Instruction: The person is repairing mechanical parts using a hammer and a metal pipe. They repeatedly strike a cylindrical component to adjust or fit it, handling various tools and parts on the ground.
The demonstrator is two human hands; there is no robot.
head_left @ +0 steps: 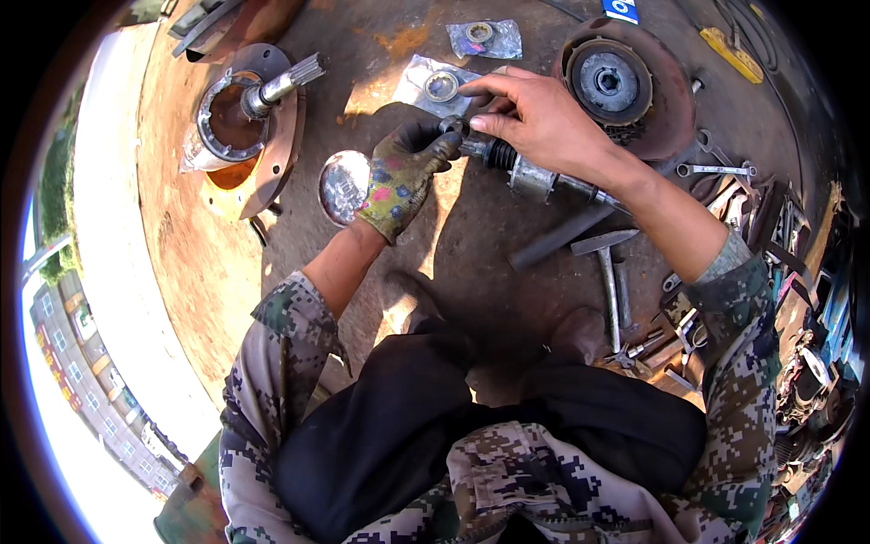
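Note:
My left hand (405, 172), in a patterned cloth glove, is closed around the left end of a greasy metal shaft (533, 179). A dark ribbed collar sits along the shaft, which runs off to the right under my right forearm. Bare and with fingers apart, my right hand (535, 113) hovers over the shaft near the gloved fingertips. Its index finger reaches toward a ring bearing (441, 86) lying on clear plastic wrap; whether it touches is hard to tell. Just beyond lies another bearing (479, 33) in a plastic bag.
A round open tin (344, 188) lies left of the glove. Farther left stands a flanged housing (240, 127) with a splined shaft. A round hub (609, 82) lies far right. A hammer (607, 272), a combination wrench (716, 170) and several tools lie at right.

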